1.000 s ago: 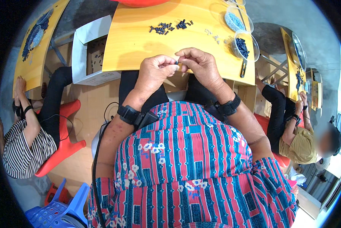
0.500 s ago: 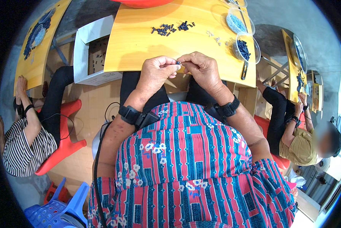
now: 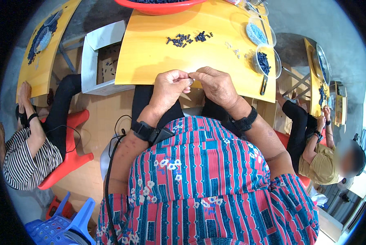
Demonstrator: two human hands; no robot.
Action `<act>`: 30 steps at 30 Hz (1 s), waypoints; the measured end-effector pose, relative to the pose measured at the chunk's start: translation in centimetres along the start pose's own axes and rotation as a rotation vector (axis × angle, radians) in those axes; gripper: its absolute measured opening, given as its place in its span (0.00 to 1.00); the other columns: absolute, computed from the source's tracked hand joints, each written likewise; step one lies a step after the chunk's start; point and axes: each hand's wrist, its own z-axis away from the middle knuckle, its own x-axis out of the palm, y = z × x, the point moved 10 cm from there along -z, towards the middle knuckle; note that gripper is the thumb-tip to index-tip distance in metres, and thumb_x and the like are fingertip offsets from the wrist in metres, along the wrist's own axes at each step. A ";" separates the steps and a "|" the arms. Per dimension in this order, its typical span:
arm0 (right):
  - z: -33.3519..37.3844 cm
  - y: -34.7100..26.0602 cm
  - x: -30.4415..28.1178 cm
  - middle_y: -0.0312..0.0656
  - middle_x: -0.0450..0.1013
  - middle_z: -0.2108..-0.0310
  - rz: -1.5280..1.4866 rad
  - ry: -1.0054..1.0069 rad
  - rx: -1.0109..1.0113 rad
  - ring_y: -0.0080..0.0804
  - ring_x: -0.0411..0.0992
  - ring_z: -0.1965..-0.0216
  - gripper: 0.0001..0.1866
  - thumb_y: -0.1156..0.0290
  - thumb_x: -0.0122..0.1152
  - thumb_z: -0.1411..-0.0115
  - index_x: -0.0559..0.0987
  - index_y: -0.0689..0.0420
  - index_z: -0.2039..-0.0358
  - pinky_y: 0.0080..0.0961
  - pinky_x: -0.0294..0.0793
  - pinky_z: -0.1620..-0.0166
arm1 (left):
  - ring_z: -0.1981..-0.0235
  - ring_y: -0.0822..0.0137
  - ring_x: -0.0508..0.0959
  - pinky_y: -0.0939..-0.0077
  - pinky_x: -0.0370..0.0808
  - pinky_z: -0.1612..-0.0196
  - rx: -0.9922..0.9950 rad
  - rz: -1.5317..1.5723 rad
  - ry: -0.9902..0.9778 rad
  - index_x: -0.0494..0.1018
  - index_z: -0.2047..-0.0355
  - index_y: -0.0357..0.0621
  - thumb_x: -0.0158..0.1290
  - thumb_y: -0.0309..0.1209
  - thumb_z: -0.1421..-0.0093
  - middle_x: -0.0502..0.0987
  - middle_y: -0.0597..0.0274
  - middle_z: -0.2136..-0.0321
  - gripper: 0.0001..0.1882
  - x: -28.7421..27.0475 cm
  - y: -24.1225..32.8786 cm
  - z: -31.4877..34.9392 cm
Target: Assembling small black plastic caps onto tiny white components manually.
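Observation:
My left hand and my right hand meet at the near edge of the yellow table, fingertips touching. Thumb and forefinger of the left are pinched on a small dark piece, now mostly hidden by the fingers. The right hand's fingers are pinched against the same spot; whatever they hold is too small to make out. Beyond the hands lie two loose clusters of short black tube-like pieces. A few small clear pieces are scattered to their right.
At the table's right are a clear tub of black pieces, a tub of light-blue bits and a dark-handled tool. A red basin stands at the far edge. Left is an open white carton. People work at tables on both sides.
The view has shifted, so the table sits lower and more of the red basin shows. My hands stay pinched together; the dark piece between them is now less visible.

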 end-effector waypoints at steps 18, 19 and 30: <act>-6.2 7.0 0.2 0.42 0.75 0.70 0.253 0.092 0.228 0.42 0.76 0.70 0.08 0.74 0.61 0.47 0.82 0.54 0.66 0.33 0.76 0.66 | 0.74 0.66 0.79 0.75 0.77 0.67 0.270 -0.439 0.091 0.77 0.71 0.36 0.61 0.24 0.51 0.78 0.57 0.73 0.07 -0.3 3.4 -0.2; -6.1 7.2 0.1 0.42 0.75 0.70 0.248 0.076 0.241 0.43 0.76 0.69 0.07 0.73 0.60 0.47 0.82 0.54 0.66 0.34 0.76 0.65 | 0.74 0.66 0.79 0.75 0.77 0.67 0.269 -0.435 0.093 0.77 0.71 0.36 0.61 0.24 0.51 0.78 0.57 0.73 0.07 0.0 3.5 -0.1; -6.0 7.7 0.7 0.40 0.75 0.70 0.297 -0.011 0.278 0.43 0.76 0.68 0.05 0.71 0.61 0.48 0.82 0.52 0.70 0.35 0.76 0.64 | 0.75 0.66 0.79 0.75 0.76 0.69 0.312 -0.496 0.100 0.77 0.73 0.37 0.62 0.25 0.52 0.77 0.57 0.75 0.07 0.3 4.4 0.2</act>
